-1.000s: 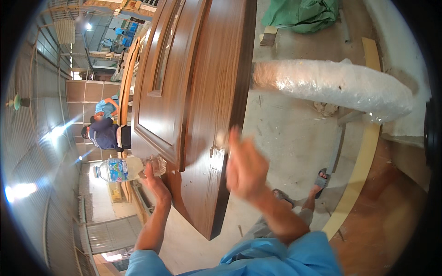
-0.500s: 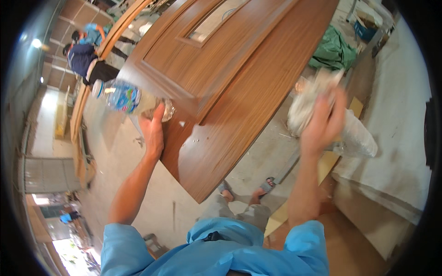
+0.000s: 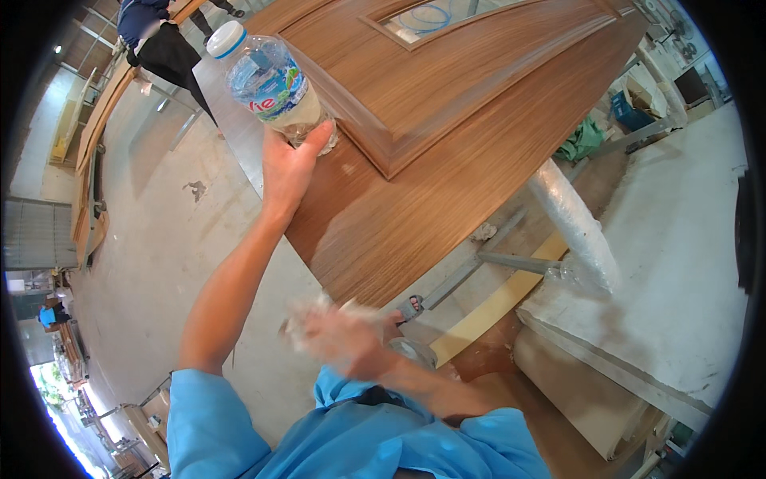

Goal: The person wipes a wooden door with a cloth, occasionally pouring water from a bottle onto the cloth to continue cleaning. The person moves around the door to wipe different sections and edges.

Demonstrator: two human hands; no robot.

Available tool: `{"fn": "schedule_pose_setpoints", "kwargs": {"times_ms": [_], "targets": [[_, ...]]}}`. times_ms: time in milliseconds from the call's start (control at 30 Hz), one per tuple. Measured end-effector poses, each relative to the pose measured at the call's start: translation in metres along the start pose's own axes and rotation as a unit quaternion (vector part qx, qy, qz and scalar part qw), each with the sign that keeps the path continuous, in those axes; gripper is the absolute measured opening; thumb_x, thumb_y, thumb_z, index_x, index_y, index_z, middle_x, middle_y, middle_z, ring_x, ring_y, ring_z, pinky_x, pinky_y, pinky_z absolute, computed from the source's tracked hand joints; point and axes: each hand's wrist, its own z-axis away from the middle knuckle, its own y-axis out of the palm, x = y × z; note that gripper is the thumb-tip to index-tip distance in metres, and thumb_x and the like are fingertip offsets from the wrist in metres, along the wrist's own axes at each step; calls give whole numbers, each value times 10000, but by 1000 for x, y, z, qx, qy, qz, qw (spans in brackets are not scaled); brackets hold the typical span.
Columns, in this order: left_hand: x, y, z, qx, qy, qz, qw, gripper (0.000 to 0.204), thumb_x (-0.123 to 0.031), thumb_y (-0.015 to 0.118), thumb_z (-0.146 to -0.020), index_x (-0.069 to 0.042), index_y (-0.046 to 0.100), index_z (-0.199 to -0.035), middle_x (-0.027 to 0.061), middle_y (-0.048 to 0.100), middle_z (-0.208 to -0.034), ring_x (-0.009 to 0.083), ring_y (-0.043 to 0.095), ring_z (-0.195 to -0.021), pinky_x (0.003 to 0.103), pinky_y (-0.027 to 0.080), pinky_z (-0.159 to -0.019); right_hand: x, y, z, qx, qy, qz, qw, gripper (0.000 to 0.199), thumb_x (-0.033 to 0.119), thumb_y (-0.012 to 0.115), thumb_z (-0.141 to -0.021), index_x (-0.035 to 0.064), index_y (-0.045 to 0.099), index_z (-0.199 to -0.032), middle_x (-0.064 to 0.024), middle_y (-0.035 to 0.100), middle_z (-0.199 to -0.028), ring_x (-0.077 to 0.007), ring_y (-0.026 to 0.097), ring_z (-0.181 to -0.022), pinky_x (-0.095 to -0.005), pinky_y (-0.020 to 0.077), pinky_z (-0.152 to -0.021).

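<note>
My left hand (image 3: 291,164) is wrapped around the base of a clear plastic bottle (image 3: 271,84) with a white cap and a blue label. The bottle tilts to the left over a brown wood-grain door panel (image 3: 423,207), with some cloudy liquid in its lower part. Close to my body, my right hand (image 3: 347,339) is closed on a whitish rag (image 3: 303,323). Motion blurs both the hand and the rag, just off the panel's near corner. A wet-looking patch shows on the panel near my left hand.
A plastic-wrapped roll (image 3: 574,227) leans to the right of the panel, above metal bars. Further right lies a pale slab (image 3: 662,263). A person in dark clothes (image 3: 163,52) stands at the far left, beside long wooden pieces (image 3: 100,144). A green cloth (image 3: 582,140) sits behind the panel.
My right hand has swung with the rag from the panel's right side to near my body. The bottle, still in my left hand, appears higher and further right. My view has shifted.
</note>
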Motion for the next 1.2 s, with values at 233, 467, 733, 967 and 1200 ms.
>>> {"fn": "schedule_pose_setpoints", "kwargs": {"times_ms": [233, 467, 733, 967, 1200], "targets": [[0, 2, 0, 21, 38, -9, 999, 532, -268, 755, -881, 28, 578, -1286, 108, 656, -1209, 214, 609, -1096, 338, 451, -979, 43, -1, 74, -30, 202, -195, 959, 194, 92, 629, -909, 20, 640, -1089, -123, 676, -1017, -243, 673, -803, -347, 554, -729], [0, 7, 6, 15, 53, -41, 998, 520, -268, 748, -891, 22, 561, -1280, 110, 622, -1250, 223, 575, -1132, 350, 417, -1014, -64, -13, 22, -491, 359, -103, 787, 198, 158, 497, -1020, 5, 550, -906, -70, 579, -741, -148, 547, -646, -319, 465, -600], [4, 17, 9, 4, 73, -56, 996, 486, -279, 718, -914, 31, 585, -1264, 104, 633, -1192, 194, 586, -1091, 336, 426, -1006, -149, -91, -26, -612, 315, 104, 718, 295, 161, 541, -1006, 33, 487, -746, -118, 513, -597, -267, 494, -513, -397, 388, -483], [8, 15, 9, 21, 66, -41, 997, 470, -254, 708, -928, 42, 569, -1266, 114, 618, -1237, 214, 565, -1129, 340, 404, -1019, -27, 47, 8, -554, 262, 16, 790, 239, 95, 617, -875, 56, 491, -676, -130, 485, -624, -284, 485, -477, -402, 355, -439], [16, 9, 6, 34, 83, -28, 996, 552, -254, 709, -919, 37, 481, -1329, 141, 547, -1313, 220, 513, -1193, 335, 378, -1047, -154, -78, -19, -604, 305, 194, 710, 324, 203, 546, -998, 63, 471, -716, -138, 486, -567, -328, 498, -497, -417, 377, -467]]}}
